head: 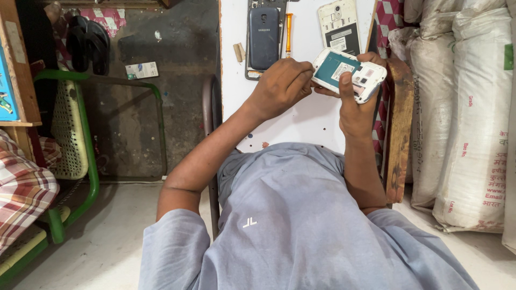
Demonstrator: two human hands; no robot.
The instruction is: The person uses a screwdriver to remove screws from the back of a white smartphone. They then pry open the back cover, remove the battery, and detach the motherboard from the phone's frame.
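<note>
My right hand (355, 110) grips an opened white phone (348, 73), back cover off, with a teal battery area showing, held above the white table (301, 121). The thumb lies across the phone's back. My left hand (280, 86) is closed at the phone's left end, its fingertips pressed against that edge. On the table beyond lie a dark blue phone back cover (263, 37), an orange-handled tool (288, 33) and a second opened white phone (338, 24).
Stacked white sacks (467, 118) stand at the right, next to a wooden plank (399, 134). A green metal-framed chair (80, 129) and a checked cloth (21, 188) are at the left. Black sandals (88, 45) lie on the concrete floor.
</note>
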